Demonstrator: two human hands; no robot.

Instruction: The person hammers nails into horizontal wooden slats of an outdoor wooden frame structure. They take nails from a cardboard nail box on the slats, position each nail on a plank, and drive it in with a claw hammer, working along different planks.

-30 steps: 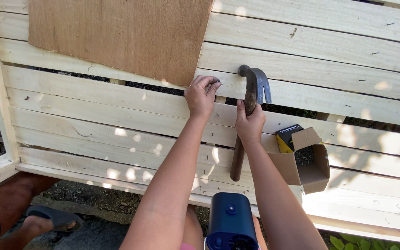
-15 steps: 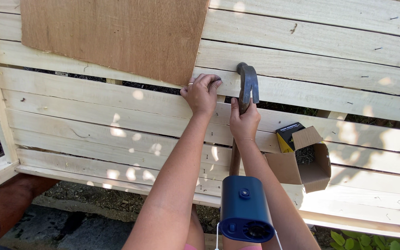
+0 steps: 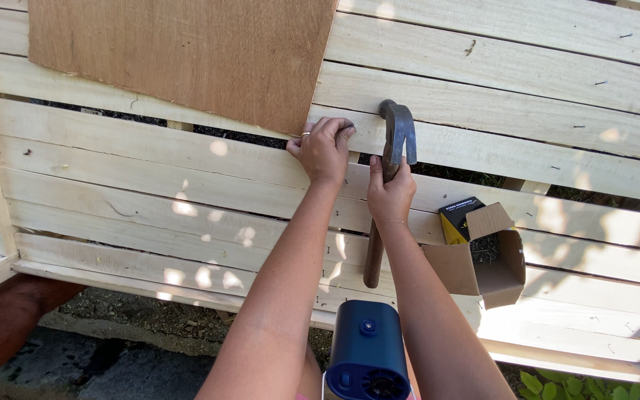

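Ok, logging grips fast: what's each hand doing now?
Left hand: fingertips pinched at the plywood sheet corner; what it pinches is hidden.
Right hand: closed around the hammer.

A small open cardboard box [image 3: 483, 259] lies on the pale slats to my right, its flaps spread, with a dark box with yellow edging [image 3: 459, 216] just beside it at the upper left. A blue device [image 3: 368, 354] hangs below my chest. Gravel and a stone slab [image 3: 98, 359] show under the slats, and green leaves [image 3: 550, 385] at the lower right.
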